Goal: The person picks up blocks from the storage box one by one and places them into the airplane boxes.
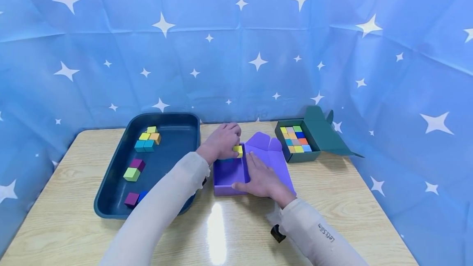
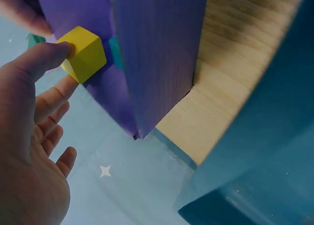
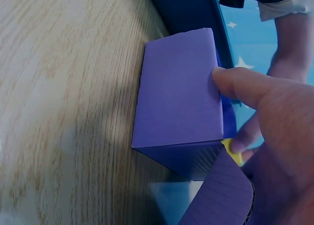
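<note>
Between thumb and fingers my left hand (image 1: 223, 141) pinches a yellow cube (image 2: 84, 54) at the far right corner of the purple box (image 1: 227, 191). A teal block (image 2: 116, 53) shows inside that box, partly hidden behind its wall. My right hand (image 1: 261, 177) lies with straight fingers along the box's right side, by the opened lid (image 1: 278, 161). In the right wrist view, the right thumb (image 3: 238, 83) touches the top edge of the box's near wall.
A dark blue tray (image 1: 177, 124) on the left holds several coloured cubes, among them a lime cube (image 1: 131, 174) and a magenta cube (image 1: 132, 199). At the back right stands an open green box (image 1: 303, 157) with rows of coloured cubes. A starry blue cloth (image 1: 221, 52) hangs behind the table.
</note>
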The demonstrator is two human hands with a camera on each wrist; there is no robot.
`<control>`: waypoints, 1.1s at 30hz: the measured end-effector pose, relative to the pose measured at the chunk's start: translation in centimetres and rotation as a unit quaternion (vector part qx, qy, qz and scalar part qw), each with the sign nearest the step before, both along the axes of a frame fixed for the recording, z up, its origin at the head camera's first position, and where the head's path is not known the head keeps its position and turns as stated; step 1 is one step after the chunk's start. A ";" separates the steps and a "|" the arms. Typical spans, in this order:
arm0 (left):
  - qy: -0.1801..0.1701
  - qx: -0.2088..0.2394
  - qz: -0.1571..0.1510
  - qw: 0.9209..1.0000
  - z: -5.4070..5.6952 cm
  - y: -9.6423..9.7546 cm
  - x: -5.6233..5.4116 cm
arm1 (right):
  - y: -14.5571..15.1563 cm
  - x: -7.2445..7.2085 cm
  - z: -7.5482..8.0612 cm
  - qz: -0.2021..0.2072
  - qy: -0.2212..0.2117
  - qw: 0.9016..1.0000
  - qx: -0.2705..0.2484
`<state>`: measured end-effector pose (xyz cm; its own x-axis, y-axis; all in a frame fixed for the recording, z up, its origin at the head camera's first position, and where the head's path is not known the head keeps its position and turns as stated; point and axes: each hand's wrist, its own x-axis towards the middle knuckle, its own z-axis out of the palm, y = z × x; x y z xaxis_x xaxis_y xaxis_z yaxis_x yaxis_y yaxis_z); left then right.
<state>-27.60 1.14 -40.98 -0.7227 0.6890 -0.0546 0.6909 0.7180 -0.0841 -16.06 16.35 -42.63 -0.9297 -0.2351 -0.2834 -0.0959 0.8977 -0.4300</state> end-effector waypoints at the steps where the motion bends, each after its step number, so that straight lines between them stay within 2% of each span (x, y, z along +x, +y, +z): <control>1: 0.003 -0.004 -0.003 1.000 -0.1 0.1 0.0 | 0.0 0.0 0.0 -0.001 -0.001 1.000 -0.001; 6: 0.015 -0.028 -0.017 0.999 -0.5 0.8 -0.1 | 0.0 0.1 0.0 -0.003 -0.003 1.000 0.000; 15: 0.029 -0.082 -0.022 0.996 -1.1 1.9 -0.1 | 0.1 0.0 -0.2 0.003 -0.003 1.000 0.002; 24: 0.082 -0.171 -0.031 0.981 -1.6 3.0 0.3 | 0.0 0.0 -0.3 0.002 0.004 1.000 -0.003; 29: 0.087 -0.187 -0.032 0.978 -1.5 3.2 0.3 | 0.0 0.1 -0.2 0.003 0.003 1.000 -0.005; 33: 0.089 -0.169 -0.031 0.981 -0.6 2.8 0.3 | 0.1 0.0 -0.2 0.002 -0.003 1.000 -0.003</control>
<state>-27.29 3.93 -41.60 -0.6985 0.6962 -0.1655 0.6856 0.5848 -0.4334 -16.01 16.41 -42.80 -0.9271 -0.2403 -0.2877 -0.0970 0.8951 -0.4352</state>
